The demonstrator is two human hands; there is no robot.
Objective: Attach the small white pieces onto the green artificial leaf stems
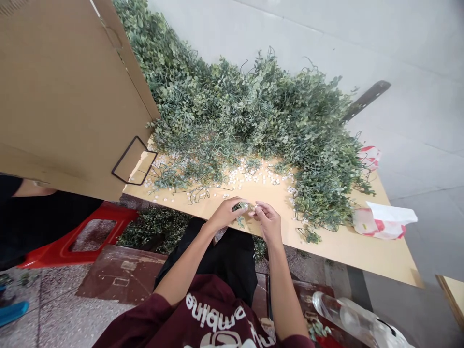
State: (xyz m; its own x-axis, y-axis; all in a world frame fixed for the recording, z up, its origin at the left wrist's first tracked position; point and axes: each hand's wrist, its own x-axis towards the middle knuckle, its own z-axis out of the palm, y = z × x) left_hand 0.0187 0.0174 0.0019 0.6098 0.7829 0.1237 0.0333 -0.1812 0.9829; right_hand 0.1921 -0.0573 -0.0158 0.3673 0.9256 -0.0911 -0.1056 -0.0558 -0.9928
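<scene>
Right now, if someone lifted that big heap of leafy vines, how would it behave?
The leafy vines look floppy and fairly light for their bulk, given thin, curling stems. Those tangled stems would probably snag together, lifting in clumps.

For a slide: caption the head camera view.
Left hand and right hand pinch a green sprig over a tabletop strewn with white bits, beside heaped leafy vines.

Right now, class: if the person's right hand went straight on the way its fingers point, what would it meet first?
From the right hand, probably the leafy sprig in the left hand; depth is unclear.
</scene>
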